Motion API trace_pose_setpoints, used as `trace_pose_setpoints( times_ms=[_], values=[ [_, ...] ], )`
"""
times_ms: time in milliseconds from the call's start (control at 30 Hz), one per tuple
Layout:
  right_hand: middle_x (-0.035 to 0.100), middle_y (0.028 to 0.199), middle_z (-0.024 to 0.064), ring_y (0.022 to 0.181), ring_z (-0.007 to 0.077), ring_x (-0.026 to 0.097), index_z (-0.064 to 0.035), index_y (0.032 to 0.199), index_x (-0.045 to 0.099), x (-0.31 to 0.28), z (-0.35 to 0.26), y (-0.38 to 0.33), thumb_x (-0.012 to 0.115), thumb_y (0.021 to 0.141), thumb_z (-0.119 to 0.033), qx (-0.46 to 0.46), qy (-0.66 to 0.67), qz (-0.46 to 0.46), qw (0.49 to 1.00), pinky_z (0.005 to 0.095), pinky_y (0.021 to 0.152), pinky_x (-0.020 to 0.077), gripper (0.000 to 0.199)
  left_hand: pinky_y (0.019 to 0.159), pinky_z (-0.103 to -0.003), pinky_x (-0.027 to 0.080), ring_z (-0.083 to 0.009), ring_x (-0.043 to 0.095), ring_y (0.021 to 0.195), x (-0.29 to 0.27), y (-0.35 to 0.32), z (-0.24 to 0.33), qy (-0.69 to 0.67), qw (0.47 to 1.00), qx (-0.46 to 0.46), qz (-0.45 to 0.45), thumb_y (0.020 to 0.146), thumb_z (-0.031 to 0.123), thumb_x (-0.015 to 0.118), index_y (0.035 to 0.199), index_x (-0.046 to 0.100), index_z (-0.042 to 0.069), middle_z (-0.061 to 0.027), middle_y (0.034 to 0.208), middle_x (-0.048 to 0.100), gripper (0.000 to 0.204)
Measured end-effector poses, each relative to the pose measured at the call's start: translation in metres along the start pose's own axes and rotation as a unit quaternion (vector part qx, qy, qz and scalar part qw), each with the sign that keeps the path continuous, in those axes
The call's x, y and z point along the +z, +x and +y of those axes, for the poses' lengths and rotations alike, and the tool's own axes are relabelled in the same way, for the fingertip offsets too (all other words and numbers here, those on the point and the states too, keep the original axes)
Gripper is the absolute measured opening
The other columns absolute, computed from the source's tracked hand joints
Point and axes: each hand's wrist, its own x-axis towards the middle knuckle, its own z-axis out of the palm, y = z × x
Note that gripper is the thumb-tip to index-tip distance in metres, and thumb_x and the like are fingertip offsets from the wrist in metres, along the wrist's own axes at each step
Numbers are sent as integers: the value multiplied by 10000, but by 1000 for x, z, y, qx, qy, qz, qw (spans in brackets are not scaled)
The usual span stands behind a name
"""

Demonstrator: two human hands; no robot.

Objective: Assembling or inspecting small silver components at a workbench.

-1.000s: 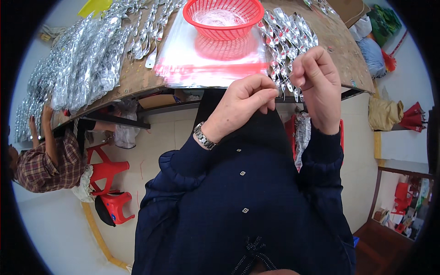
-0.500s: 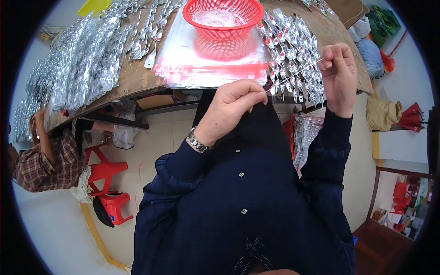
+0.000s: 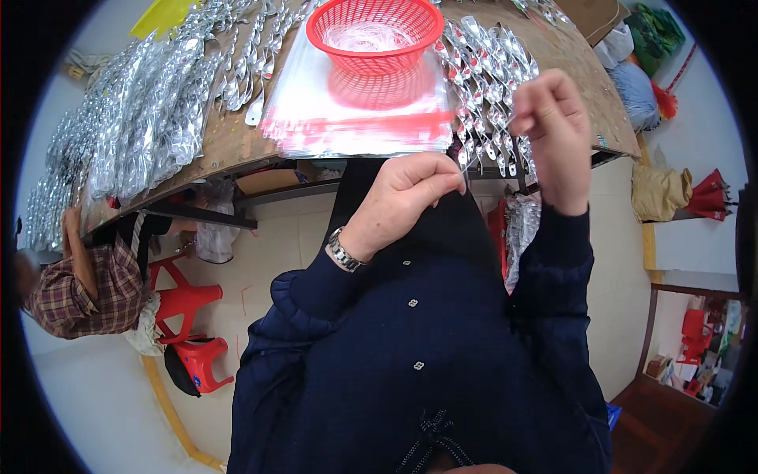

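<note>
My left hand (image 3: 403, 197), with a metal watch at the wrist, is closed in a pinch at the table's front edge. A thin clear strand (image 3: 465, 172) shows at its fingertips. Higher and to the right, my right hand (image 3: 555, 138) is pinched too, slightly blurred, with a faint bit of strand at its fingers. Under and beside it lie rows of shiny metal spoons (image 3: 480, 95) with red spots. A red plastic basket (image 3: 375, 62) of clear strands stands on a stack of clear plastic bags (image 3: 288, 99) with red edges, beyond my left hand.
Bagged metal spoons (image 3: 146, 134) pile up on the wooden table (image 3: 229, 142) at left, with loose spoon strings beside them. A co-worker in a checked shirt (image 3: 99, 288) sits at far left near red stools (image 3: 197, 359). Bags and a red umbrella (image 3: 709, 197) are at right.
My right hand has moved left and slightly up, closer to my left hand. The strand, earlier stretched taut between both hands, is now hard to see. My left hand has shifted slightly.
</note>
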Motion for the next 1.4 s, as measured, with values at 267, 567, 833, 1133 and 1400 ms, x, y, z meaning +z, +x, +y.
trace_pose_setpoints(
  times_ms=[267,567,833,1133,1400],
  values=[
    [509,825,21,692,70,434,-56,919,492,-25,-5,3,482,987,-109,15,32,13,999,202,643,388,86,536,-170,329,-20,448,598,0,3,-1,-32,999,-43,-6,941,110,545,925,649,6,22,720,562,148],
    [529,798,14,659,62,478,-76,887,480,8,-10,1,486,990,-138,42,-33,-10,999,204,621,413,120,580,-192,446,-70,551,626,5,27,9,-76,996,-47,-30,973,152,508,1034,621,-8,-19,740,592,204],
    [543,784,19,656,64,479,-75,883,482,15,-11,0,488,987,-145,43,-92,-42,994,197,616,399,125,534,-184,447,-69,555,589,11,43,18,-127,991,-33,3,958,134,538,1012,618,1,-22,714,594,164],
    [530,800,27,661,76,473,-64,897,479,5,-11,1,467,990,-107,-9,-65,-10,998,199,622,395,104,486,-160,372,-40,527,571,4,36,11,-108,993,-29,42,930,121,578,940,639,27,15,648,557,112],
    [509,820,30,691,81,436,-64,911,488,-10,-20,5,473,995,-115,-68,-28,15,997,201,626,377,99,503,-168,382,-44,527,582,-8,24,-14,-83,995,-28,46,919,99,580,912,645,21,5,669,571,102]
  ],
)
